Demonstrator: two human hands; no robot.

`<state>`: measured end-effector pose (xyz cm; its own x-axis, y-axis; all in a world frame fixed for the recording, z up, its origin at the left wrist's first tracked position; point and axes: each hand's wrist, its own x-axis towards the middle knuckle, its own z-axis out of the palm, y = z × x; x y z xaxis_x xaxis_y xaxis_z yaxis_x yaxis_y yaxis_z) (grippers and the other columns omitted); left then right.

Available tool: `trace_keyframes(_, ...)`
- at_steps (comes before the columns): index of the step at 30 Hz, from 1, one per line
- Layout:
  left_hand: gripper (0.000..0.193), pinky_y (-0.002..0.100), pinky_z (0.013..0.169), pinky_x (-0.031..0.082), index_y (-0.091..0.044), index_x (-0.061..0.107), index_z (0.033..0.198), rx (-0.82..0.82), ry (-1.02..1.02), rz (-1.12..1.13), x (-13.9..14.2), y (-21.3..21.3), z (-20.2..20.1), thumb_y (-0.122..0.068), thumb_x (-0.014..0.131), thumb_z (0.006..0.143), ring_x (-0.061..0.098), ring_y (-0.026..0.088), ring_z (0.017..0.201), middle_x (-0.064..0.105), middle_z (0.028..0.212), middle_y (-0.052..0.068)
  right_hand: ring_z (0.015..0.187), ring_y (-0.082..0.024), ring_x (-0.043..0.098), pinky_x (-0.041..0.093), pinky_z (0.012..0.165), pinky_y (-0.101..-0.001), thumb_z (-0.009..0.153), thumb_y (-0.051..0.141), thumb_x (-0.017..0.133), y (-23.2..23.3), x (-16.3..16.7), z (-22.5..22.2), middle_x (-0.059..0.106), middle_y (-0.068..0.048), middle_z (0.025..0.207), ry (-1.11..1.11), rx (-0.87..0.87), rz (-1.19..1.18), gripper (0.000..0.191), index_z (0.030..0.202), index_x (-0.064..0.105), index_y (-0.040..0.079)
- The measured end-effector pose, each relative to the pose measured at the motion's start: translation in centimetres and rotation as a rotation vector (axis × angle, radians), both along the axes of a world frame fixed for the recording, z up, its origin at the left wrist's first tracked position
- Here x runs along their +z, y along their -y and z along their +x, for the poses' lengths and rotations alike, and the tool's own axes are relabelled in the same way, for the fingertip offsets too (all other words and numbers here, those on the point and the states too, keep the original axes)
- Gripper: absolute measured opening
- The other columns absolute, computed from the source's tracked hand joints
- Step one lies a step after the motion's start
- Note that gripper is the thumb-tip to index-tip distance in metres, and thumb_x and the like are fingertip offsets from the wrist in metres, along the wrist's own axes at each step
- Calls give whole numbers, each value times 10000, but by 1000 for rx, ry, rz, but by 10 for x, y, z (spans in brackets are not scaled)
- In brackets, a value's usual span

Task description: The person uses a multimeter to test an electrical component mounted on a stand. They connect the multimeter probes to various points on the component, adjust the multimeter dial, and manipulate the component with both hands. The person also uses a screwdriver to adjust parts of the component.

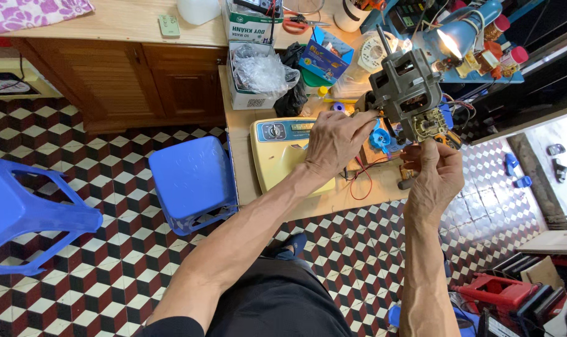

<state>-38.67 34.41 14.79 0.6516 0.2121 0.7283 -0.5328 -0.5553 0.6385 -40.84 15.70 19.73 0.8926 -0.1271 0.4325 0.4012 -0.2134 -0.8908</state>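
Both hands grip a grey fan motor (407,87) held up at upper right of the frame: left hand (336,140) curled on its left side, right hand (438,171) pinching its lower end, above the bench (246,156) edge by a yellow panel (277,156); blue stool (193,181) sits left

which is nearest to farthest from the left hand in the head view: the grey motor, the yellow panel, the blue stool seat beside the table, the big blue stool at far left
1. grey motor: touching the left hand, just to its upper right.
2. yellow panel: on the table right under and left of that hand.
3. blue stool seat: on the floor, left of the table.
4. big blue stool: far left edge of the view.
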Motion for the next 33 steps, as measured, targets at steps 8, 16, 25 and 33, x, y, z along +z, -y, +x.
trace_keyframes(8,187,427,923,459,-157,754,1116,-11,-69,76,-4,4,-13,-256,657,991,665,209,913,702,873,29,847,-167,725,597,780,-297,1091,222,663,2,-1,0,723,-99,975,5,30,42,251,1148,590,-11)
trace_keyframes(16,263,437,906,502,-140,743,1134,-298,-273,-352,1,35,-23,-310,612,982,653,262,987,683,1013,71,824,-178,750,595,712,-293,1052,270,696,-8,4,0,740,-103,934,-33,-18,63,283,1113,581,19)
trace_keyframes(25,151,463,860,482,-119,730,1055,-40,-117,-15,-1,21,-23,-209,662,954,648,274,947,697,933,61,764,-185,735,568,669,-272,1034,259,711,-5,7,-4,744,-113,912,-60,8,115,292,1095,592,0)
trace_keyframes(33,187,440,839,525,-93,693,1121,-116,-253,-146,8,17,-16,-210,611,1000,681,310,936,714,989,117,848,-183,718,559,747,-295,1082,365,615,13,-1,-6,717,-104,994,-67,70,118,368,1147,583,5)
